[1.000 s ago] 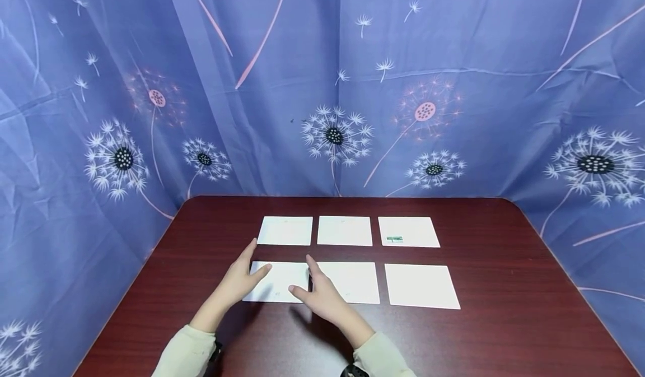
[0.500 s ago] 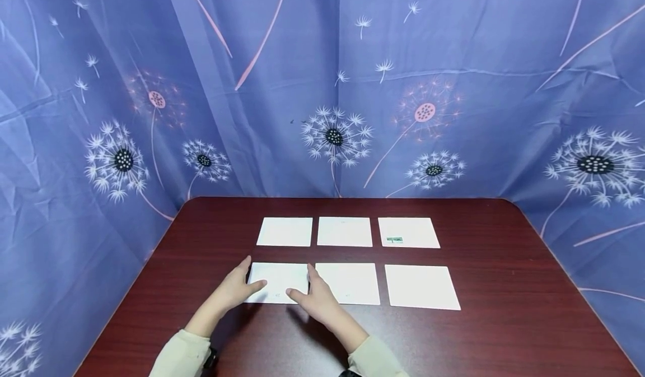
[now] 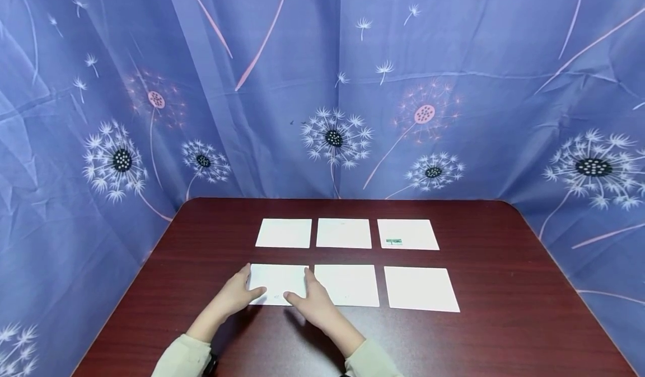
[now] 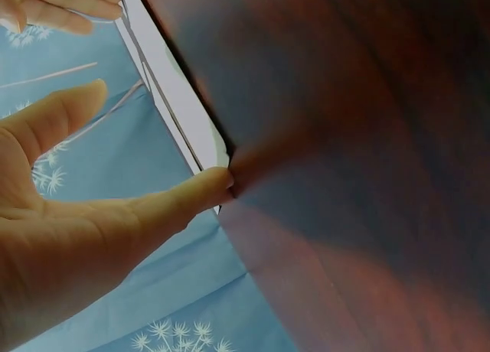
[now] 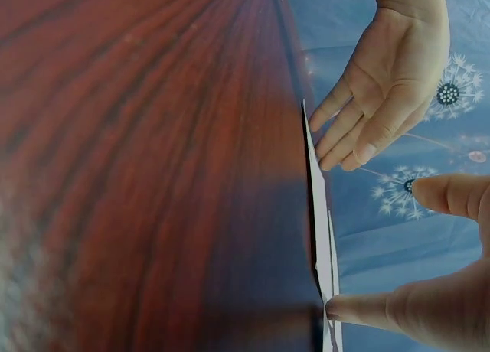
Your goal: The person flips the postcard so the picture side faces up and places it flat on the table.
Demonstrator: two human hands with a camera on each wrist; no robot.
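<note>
A white rectangular card [image 3: 278,282] lies at the front left of the dark red table, with a small faint mark near its front edge. My left hand [image 3: 235,295] is at its left side, fingertips right at the edge, thumb reaching over the near left corner. On the opposite side, my right hand [image 3: 315,301] has its fingertips at the card's right edge and its thumb over the near part. In both wrist views the fingers are straight, and the left index finger [image 4: 180,199] meets the card's edge. The right index finger [image 5: 364,309] meets a white edge too.
Right of it in the front row lie a middle card [image 3: 347,285] and a right card [image 3: 422,288]. Behind is a row of three: left [image 3: 284,233], middle [image 3: 344,233] and a right card [image 3: 410,232] bearing a small green picture. A blue dandelion curtain [image 3: 272,158] surrounds the table [image 3: 504,332].
Both hands have come down toward the front left card. The left hand has moved from above its far left corner to its left edge. The cards lie as before.
</note>
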